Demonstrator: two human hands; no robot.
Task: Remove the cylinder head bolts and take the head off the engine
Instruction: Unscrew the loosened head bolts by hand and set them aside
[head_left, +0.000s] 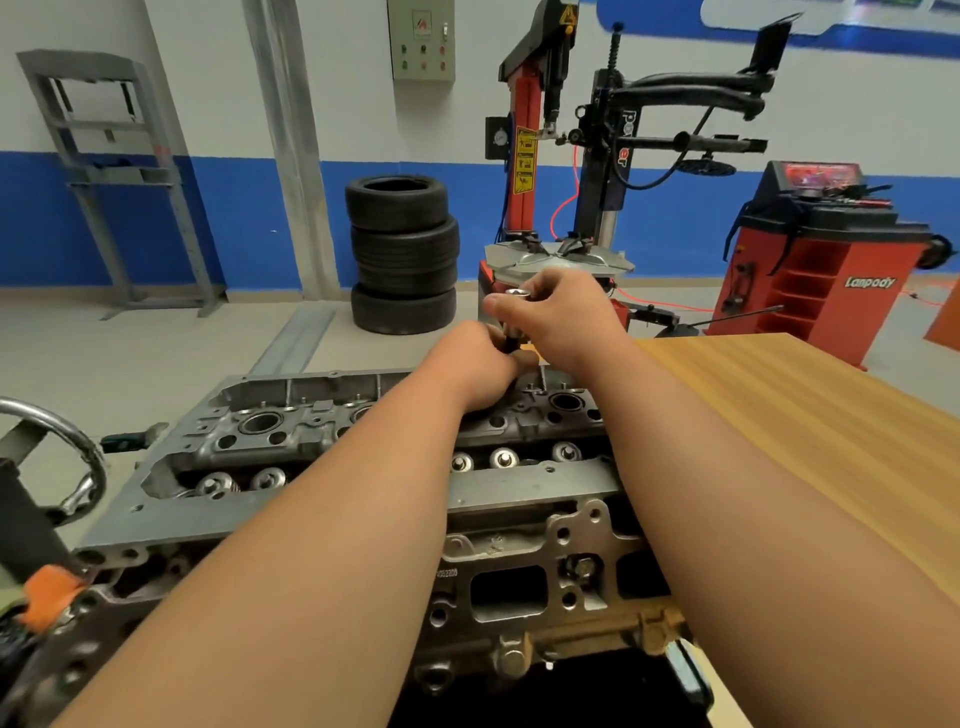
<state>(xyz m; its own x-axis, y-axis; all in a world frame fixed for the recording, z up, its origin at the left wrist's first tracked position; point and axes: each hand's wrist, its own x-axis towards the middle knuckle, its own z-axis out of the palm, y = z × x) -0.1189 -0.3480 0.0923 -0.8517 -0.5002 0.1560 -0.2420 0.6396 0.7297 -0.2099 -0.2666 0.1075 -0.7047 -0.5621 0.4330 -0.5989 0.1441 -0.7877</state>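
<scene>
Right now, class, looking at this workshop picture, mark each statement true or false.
1. The left hand and the right hand both hold a metal piece over the cylinder head. True.
2. The tyres lie scattered across the floor. False: the tyres stand in one stack.
3. The table beside the engine has a wooden top. True.
4. The Lanpody machine is blue. False: the Lanpody machine is red.

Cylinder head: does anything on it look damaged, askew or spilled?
Nothing stands out. The cylinder head shows no crack or spill; left hand and right hand hold a metal piece at its far edge.
</scene>
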